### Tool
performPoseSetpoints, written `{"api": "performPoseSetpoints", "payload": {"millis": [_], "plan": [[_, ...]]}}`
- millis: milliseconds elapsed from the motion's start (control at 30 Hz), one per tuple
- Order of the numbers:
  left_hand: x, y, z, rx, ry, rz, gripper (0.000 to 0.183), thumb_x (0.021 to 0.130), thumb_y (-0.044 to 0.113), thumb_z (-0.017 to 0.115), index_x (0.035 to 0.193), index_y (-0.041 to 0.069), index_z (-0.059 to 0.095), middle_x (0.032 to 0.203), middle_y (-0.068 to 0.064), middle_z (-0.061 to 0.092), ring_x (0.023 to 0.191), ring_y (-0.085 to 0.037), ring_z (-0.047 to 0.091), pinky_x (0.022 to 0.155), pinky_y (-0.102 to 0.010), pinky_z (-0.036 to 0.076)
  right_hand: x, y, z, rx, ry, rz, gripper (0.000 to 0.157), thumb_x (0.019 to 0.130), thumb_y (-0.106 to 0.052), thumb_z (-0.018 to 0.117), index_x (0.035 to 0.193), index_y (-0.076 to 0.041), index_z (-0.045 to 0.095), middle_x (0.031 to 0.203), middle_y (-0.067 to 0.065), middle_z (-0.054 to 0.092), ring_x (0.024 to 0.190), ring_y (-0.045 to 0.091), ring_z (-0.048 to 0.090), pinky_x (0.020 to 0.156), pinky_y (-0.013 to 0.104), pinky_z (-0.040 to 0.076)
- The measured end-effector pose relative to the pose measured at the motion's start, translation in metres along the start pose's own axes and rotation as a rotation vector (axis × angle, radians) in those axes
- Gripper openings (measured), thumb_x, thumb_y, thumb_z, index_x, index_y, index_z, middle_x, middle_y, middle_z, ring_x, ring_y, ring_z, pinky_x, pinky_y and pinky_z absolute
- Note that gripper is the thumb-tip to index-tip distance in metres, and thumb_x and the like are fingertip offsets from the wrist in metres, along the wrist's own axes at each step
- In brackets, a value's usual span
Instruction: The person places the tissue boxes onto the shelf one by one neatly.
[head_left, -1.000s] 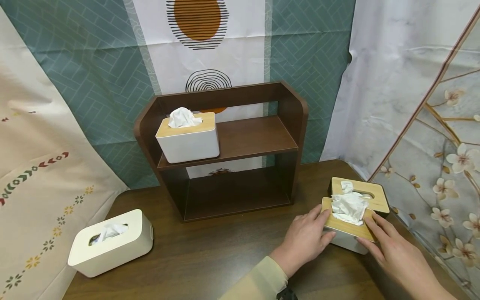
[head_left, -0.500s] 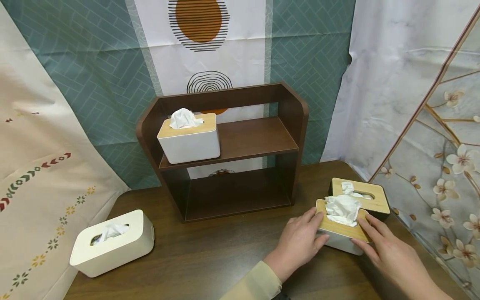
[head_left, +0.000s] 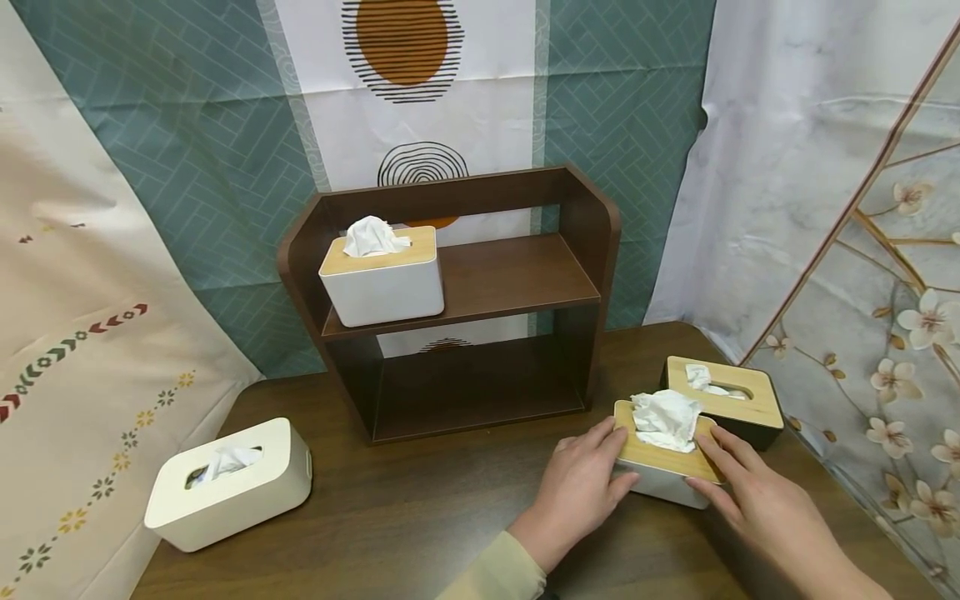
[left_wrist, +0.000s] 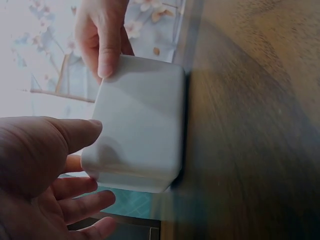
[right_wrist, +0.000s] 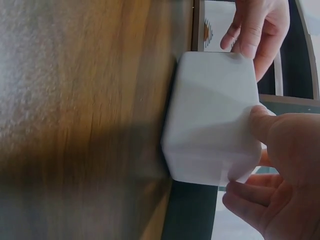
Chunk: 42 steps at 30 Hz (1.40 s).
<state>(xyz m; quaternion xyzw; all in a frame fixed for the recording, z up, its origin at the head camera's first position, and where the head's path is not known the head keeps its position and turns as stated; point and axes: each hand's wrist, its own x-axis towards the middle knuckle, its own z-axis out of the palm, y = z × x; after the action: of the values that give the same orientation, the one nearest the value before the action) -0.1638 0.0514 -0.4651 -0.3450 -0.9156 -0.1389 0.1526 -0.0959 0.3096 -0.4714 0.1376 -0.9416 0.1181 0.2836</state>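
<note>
Both hands hold a white tissue box with a wooden lid, a tissue tuft sticking out of its top. My left hand grips its left end, the thumb on the front wall and fingers around the corner. At the opposite end, my right hand grips the box, thumb in front and fingers over the lid's edge and side. The white front wall fills the middle of the left wrist view, its lower edge close over the tabletop with a dark shadow along it.
Behind the held box stands a black tissue box with a wooden lid. A brown two-tier shelf at the back carries another white tissue box on its upper left. A cream tissue box sits at the table's left.
Both hands have moved left with the white tissue box, away from the black box, more of which now shows. The hold looks the same; the view has shifted slightly.
</note>
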Motion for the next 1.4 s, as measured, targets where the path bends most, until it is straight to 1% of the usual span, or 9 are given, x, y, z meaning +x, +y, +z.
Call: {"api": "performPoseSetpoints", "payload": {"millis": [267,333,500,667,967,1233,1400], "plan": [[-0.008,-0.008,-0.004,-0.003,0.002,-0.022,0.057,0.103,0.046,0.079,0.151,0.018,0.067,0.158,-0.001,0.062,0.138,-0.012,0.064,0.107,-0.033,0.053,0.005,-0.009,0.004,0.014,0.012,-0.02,0.064,0.09,-0.034,0.092,0.139,0.001,0.072,0.144,0.024,0.064,0.083,0.04,0.077,0.053,0.05,0.055],[-0.01,-0.01,-0.005,0.002,0.014,-0.018,0.057,0.103,0.046,0.08,0.151,0.018,0.067,0.157,-0.002,0.063,0.136,-0.013,0.065,0.106,-0.034,0.053,0.007,-0.011,0.006,0.02,0.018,-0.026,0.064,0.09,-0.035,0.092,0.139,0.001,0.073,0.144,0.024,0.064,0.083,0.039,0.077,0.053,0.049,0.055],[-0.017,-0.016,-0.008,0.017,0.07,0.004,0.055,0.101,0.045,0.083,0.147,0.016,0.07,0.153,-0.006,0.066,0.13,-0.016,0.07,0.104,-0.037,0.055,0.01,-0.017,0.009,0.025,0.011,-0.027,0.065,0.089,-0.036,0.092,0.141,-0.002,0.073,0.144,0.022,0.065,0.083,0.036,0.078,0.053,0.048,0.055],[-0.022,-0.024,-0.012,0.025,0.103,0.007,0.053,0.099,0.043,0.085,0.143,0.015,0.073,0.15,-0.007,0.069,0.128,-0.018,0.071,0.103,-0.04,0.056,0.015,-0.023,0.013,0.031,0.003,-0.04,0.067,0.085,-0.031,0.095,0.141,-0.003,0.073,0.144,0.022,0.066,0.084,0.035,0.078,0.054,0.046,0.055],[-0.03,-0.032,-0.016,0.028,0.111,-0.007,0.051,0.099,0.041,0.086,0.141,0.015,0.074,0.148,-0.009,0.07,0.128,-0.019,0.071,0.103,-0.043,0.057,0.021,-0.032,0.019,0.048,-0.02,-0.045,0.068,0.084,-0.029,0.096,0.143,-0.004,0.072,0.146,0.021,0.065,0.084,0.032,0.079,0.055,0.044,0.056],[-0.036,-0.04,-0.018,0.027,0.11,-0.032,0.051,0.098,0.041,0.087,0.141,0.015,0.075,0.149,-0.01,0.069,0.129,-0.02,0.071,0.104,-0.045,0.057,0.026,-0.04,0.023,0.067,-0.04,-0.039,0.067,0.086,-0.029,0.095,0.144,-0.005,0.072,0.148,0.02,0.065,0.089,0.034,0.079,0.061,0.049,0.06],[-0.039,-0.045,-0.021,0.026,0.12,-0.04,0.051,0.097,0.04,0.088,0.139,0.014,0.075,0.147,-0.01,0.07,0.127,-0.021,0.072,0.103,-0.045,0.057,0.031,-0.045,0.026,0.069,-0.037,-0.055,0.066,0.087,-0.03,0.095,0.144,-0.005,0.072,0.147,0.021,0.065,0.085,0.032,0.079,0.06,0.048,0.06]]}}
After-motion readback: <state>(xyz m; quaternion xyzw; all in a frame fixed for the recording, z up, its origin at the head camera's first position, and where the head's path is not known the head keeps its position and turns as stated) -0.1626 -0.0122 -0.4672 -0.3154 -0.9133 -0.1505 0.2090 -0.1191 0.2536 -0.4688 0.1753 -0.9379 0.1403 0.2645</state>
